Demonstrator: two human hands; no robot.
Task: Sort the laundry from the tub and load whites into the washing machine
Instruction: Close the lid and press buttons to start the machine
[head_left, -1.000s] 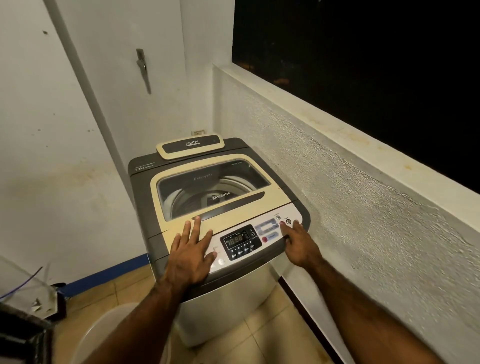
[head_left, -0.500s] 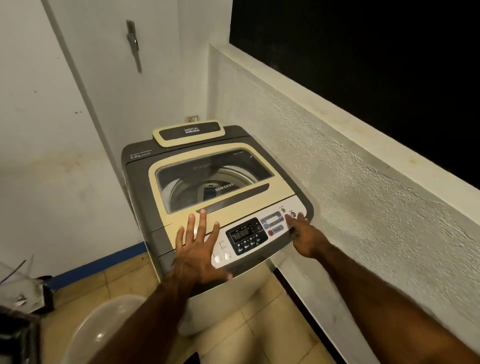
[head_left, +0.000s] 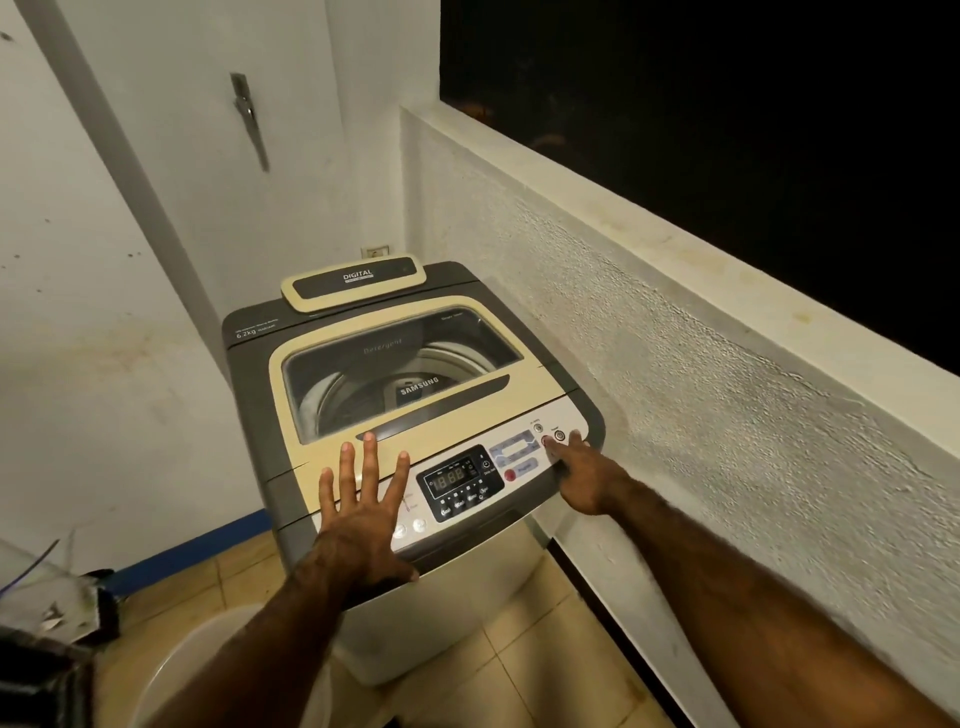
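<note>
Left hand (head_left: 363, 512) spread flat on the closed cream-and-grey top-loading washing machine (head_left: 467, 410); right hand (head_left: 584, 478) touches its buttons with straight fingers; pale round plastic tub (head_left: 197, 670) beside.

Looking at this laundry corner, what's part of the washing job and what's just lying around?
Job: washing machine, control panel, pale tub, left hand, right hand.
Lying about: wall latch, wall socket, dark box.
</note>
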